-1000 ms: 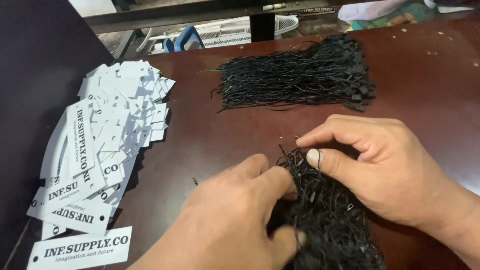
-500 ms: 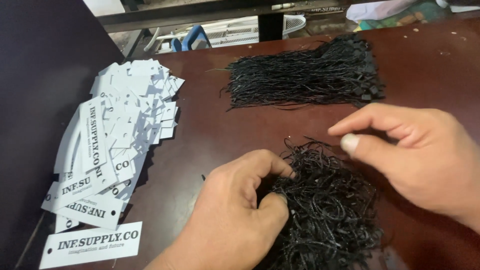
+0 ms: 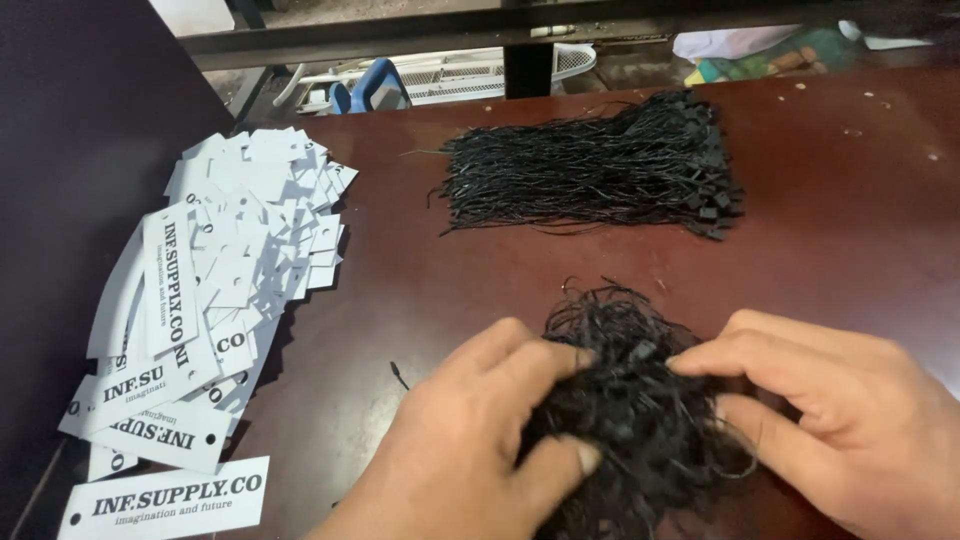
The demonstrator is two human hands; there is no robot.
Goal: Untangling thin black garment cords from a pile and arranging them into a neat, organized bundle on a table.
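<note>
A tangled heap of black hang-tag strings (image 3: 630, 400) lies near the front of the dark red-brown table (image 3: 860, 220). My left hand (image 3: 480, 440) clutches the heap's left side, thumb and fingers pressed into it. From the right, my right hand (image 3: 830, 410) pinches strands at the top of the heap with its fingertips. A second, neatly laid bundle of black strings (image 3: 590, 170) with small plastic locks along its right end sits farther back. White printed paper tags (image 3: 210, 300) lie fanned out in a pile at the left.
A dark panel (image 3: 70, 150) borders the table on the left. Behind the table's far edge are a blue and white object (image 3: 375, 90), a white wire rack (image 3: 470, 72) and some crumpled wrappers (image 3: 760, 45) on the floor.
My right hand has come back to the heap from the right and now pinches its top. My left hand has kept its hold on the heap's left side.
</note>
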